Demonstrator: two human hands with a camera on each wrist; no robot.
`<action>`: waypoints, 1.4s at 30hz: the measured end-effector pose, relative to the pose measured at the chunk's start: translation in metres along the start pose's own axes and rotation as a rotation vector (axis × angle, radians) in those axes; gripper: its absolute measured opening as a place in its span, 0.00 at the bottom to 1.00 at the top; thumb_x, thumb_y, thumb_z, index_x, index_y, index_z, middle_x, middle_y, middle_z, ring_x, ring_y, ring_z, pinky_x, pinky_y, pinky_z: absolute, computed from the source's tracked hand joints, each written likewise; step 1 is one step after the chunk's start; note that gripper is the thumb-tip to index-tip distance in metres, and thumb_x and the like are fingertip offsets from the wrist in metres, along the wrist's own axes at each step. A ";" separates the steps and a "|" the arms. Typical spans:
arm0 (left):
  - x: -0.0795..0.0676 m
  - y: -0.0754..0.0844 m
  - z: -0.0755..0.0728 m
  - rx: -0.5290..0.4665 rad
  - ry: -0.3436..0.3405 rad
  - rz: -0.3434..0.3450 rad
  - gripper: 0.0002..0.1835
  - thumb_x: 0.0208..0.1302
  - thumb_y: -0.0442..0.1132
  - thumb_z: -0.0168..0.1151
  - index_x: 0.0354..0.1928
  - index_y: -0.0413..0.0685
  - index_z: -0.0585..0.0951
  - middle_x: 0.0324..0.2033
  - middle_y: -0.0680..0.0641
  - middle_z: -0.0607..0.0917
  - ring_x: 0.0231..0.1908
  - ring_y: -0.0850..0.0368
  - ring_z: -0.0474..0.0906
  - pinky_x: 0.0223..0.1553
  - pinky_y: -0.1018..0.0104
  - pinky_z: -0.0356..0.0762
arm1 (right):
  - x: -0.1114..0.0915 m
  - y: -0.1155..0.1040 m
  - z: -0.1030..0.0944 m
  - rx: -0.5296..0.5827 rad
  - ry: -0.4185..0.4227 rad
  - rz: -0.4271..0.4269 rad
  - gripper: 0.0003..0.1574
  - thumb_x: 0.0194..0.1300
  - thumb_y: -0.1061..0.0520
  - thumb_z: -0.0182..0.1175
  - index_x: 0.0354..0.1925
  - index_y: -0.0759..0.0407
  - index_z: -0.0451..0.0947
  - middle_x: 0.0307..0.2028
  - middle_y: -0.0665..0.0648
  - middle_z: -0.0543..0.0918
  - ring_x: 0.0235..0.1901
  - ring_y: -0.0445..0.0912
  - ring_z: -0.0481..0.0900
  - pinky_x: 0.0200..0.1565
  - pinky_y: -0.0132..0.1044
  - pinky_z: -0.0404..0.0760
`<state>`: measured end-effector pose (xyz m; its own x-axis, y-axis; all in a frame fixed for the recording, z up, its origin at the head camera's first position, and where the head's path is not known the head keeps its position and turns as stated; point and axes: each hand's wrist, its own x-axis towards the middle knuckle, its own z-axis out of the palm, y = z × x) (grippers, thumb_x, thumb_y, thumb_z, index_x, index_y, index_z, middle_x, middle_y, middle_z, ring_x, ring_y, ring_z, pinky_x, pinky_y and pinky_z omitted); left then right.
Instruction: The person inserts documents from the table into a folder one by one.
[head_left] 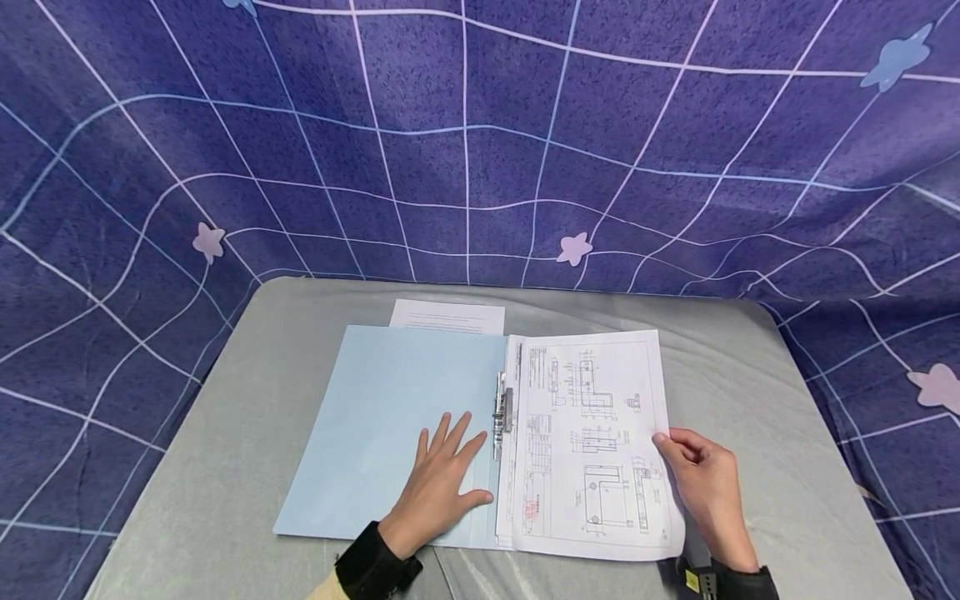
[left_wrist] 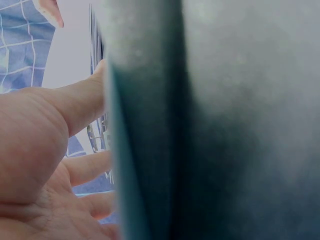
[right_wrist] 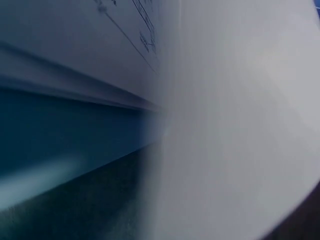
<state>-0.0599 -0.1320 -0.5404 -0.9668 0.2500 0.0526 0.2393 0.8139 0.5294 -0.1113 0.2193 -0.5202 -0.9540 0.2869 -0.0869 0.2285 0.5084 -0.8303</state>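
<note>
A light blue ring binder (head_left: 390,400) lies spread on the grey cloth, with a metal clip mechanism (head_left: 501,417) along its spine. My left hand (head_left: 442,487) rests on the bare left cover, fingers spread towards the clip. On the right side lies a stack of papers, topped by a sheet with technical drawings (head_left: 555,533). My right hand (head_left: 705,483) pinches that sheet's right edge between thumb and fingers. In the right wrist view the lifted sheet (right_wrist: 225,100) fills much of the picture, blurred, with more pages (right_wrist: 65,45) beneath it; the hand is hidden there.
A separate printed sheet (head_left: 450,315) sticks out from behind the binder's top edge. Grey cloth (head_left: 247,400) covers the table. Purple-blue fabric (head_left: 420,167) with a line grid and stars hangs behind and at the sides.
</note>
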 end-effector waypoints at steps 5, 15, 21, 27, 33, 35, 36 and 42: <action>0.000 -0.001 0.000 -0.003 -0.004 0.004 0.45 0.52 0.52 0.81 0.70 0.42 0.75 0.76 0.34 0.61 0.77 0.30 0.46 0.71 0.26 0.39 | 0.001 -0.001 0.001 0.007 -0.007 0.012 0.18 0.72 0.53 0.66 0.49 0.67 0.85 0.33 0.61 0.89 0.23 0.43 0.82 0.23 0.33 0.78; 0.000 0.000 -0.002 -0.002 -0.006 0.012 0.45 0.52 0.52 0.81 0.70 0.43 0.75 0.76 0.34 0.62 0.77 0.30 0.47 0.70 0.26 0.40 | 0.003 -0.005 0.007 -0.006 -0.012 0.018 0.17 0.72 0.54 0.66 0.49 0.67 0.86 0.31 0.60 0.88 0.23 0.44 0.81 0.23 0.33 0.76; 0.001 0.000 -0.002 0.006 -0.008 0.003 0.45 0.51 0.52 0.81 0.70 0.43 0.76 0.76 0.34 0.62 0.77 0.30 0.47 0.70 0.26 0.41 | 0.006 -0.005 0.011 -0.010 -0.018 -0.012 0.15 0.72 0.55 0.66 0.47 0.66 0.86 0.30 0.59 0.88 0.22 0.44 0.80 0.22 0.33 0.75; 0.003 0.001 -0.002 0.016 -0.006 -0.002 0.45 0.51 0.51 0.82 0.70 0.42 0.76 0.76 0.34 0.63 0.77 0.29 0.48 0.70 0.25 0.41 | 0.010 -0.003 0.014 -0.002 -0.016 -0.045 0.14 0.71 0.55 0.67 0.45 0.66 0.87 0.29 0.59 0.88 0.21 0.44 0.81 0.22 0.33 0.77; 0.002 0.004 -0.004 0.002 -0.009 -0.004 0.45 0.51 0.51 0.82 0.70 0.41 0.76 0.76 0.33 0.62 0.77 0.29 0.47 0.70 0.25 0.40 | 0.010 -0.002 0.018 -0.030 -0.018 -0.061 0.13 0.71 0.55 0.67 0.45 0.64 0.87 0.28 0.58 0.86 0.21 0.44 0.79 0.22 0.33 0.74; 0.002 0.004 -0.004 0.002 -0.010 -0.006 0.45 0.51 0.50 0.82 0.70 0.41 0.76 0.76 0.33 0.62 0.77 0.29 0.47 0.70 0.26 0.40 | 0.011 -0.002 0.019 -0.040 -0.019 -0.058 0.12 0.71 0.55 0.67 0.44 0.64 0.88 0.27 0.57 0.86 0.21 0.45 0.78 0.21 0.34 0.73; 0.002 0.004 -0.004 0.000 -0.011 -0.007 0.45 0.51 0.50 0.82 0.70 0.41 0.76 0.76 0.34 0.62 0.77 0.29 0.47 0.70 0.26 0.40 | 0.011 -0.002 0.020 -0.045 -0.019 -0.059 0.12 0.71 0.56 0.66 0.44 0.64 0.87 0.27 0.57 0.85 0.21 0.45 0.78 0.21 0.34 0.73; 0.002 0.004 -0.004 -0.007 -0.009 -0.005 0.45 0.51 0.50 0.82 0.70 0.41 0.76 0.76 0.34 0.62 0.77 0.29 0.47 0.70 0.26 0.40 | 0.011 -0.003 0.023 -0.074 -0.013 -0.066 0.11 0.71 0.56 0.67 0.44 0.63 0.88 0.26 0.57 0.84 0.21 0.45 0.76 0.22 0.33 0.70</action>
<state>-0.0610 -0.1307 -0.5350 -0.9671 0.2510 0.0422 0.2340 0.8115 0.5354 -0.1266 0.2022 -0.5318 -0.9697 0.2407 -0.0413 0.1788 0.5843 -0.7916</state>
